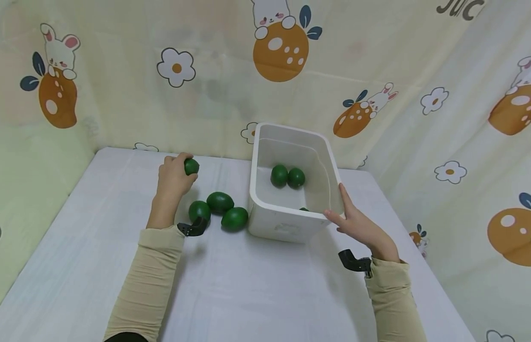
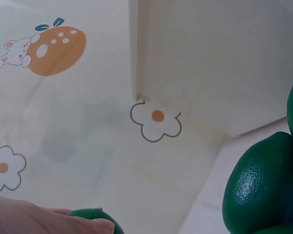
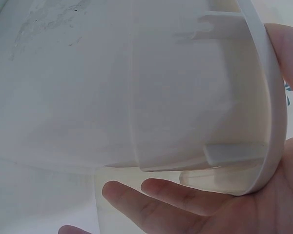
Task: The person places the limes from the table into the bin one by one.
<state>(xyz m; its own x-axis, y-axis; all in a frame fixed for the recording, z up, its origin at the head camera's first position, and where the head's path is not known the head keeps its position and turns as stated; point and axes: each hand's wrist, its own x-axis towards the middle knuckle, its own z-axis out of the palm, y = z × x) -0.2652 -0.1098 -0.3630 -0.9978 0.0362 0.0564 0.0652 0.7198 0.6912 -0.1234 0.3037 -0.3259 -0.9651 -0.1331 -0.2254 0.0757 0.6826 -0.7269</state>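
Observation:
My left hand (image 1: 174, 176) grips a dark green lime (image 1: 191, 166) above the table's back left; the left wrist view shows part of that lime (image 2: 94, 214) under the fingertips. Below it, three more limes (image 1: 220, 203) lie grouped on the table, left of a white plastic bin (image 1: 286, 223). Inside the bin sit two limes (image 1: 279, 176) side by side, and the top of a third lime (image 1: 304, 209) peeks over the front rim. At the bin's front right corner rests my right hand (image 1: 355, 221), thumb at the rim, with fingers (image 3: 151, 207) stretched out along the outer side.
A white cloth covers the table (image 1: 248, 294). Behind and to the right hang printed curtains (image 1: 214, 109) with rabbits and flowers, close to the table's back edge. Black wrist mounts (image 1: 352, 261) sit on both forearms.

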